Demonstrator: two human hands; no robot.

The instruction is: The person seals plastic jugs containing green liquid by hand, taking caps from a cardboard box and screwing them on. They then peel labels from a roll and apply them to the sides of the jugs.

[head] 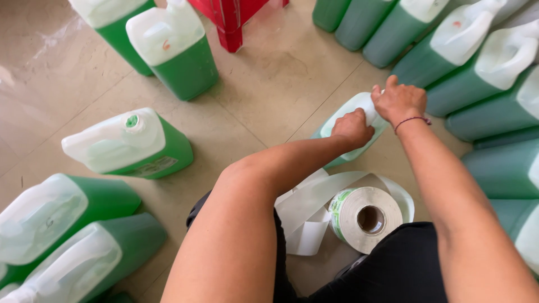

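Black-clothed legs (pixel 393 269) fill the bottom edge of the view, and both bare forearms reach forward from there over the tiled floor (pixel 264 95). Resting against the lap is a roll of labels (pixel 364 217), its cardboard core facing the camera, with a loose strip of white backing paper (pixel 306 216) curling off to the left of it and down toward the floor.

Just beyond the roll stands a jug of green liquid (pixel 348 120) on the floor, tilted slightly, its pale upper part turned toward the person. Both hands are on it. The left hand (pixel 352 128) lies over the jug's near shoulder with the fingers curled down against the plastic. The right hand (pixel 398 101), a thin cord bracelet on its wrist, clasps the top of the jug, fingers bent over the far side; whether they pinch anything small cannot be told.

To the left, three more jugs lie or lean near the floor's left edge; the nearest capped one (pixel 132 143) stands alone. Farther off, two jugs (pixel 168 47) stand at the top left, beside a red stool leg (pixel 230 25). Along the right edge runs a tight row of jugs (pixel 471 56), touching one another.
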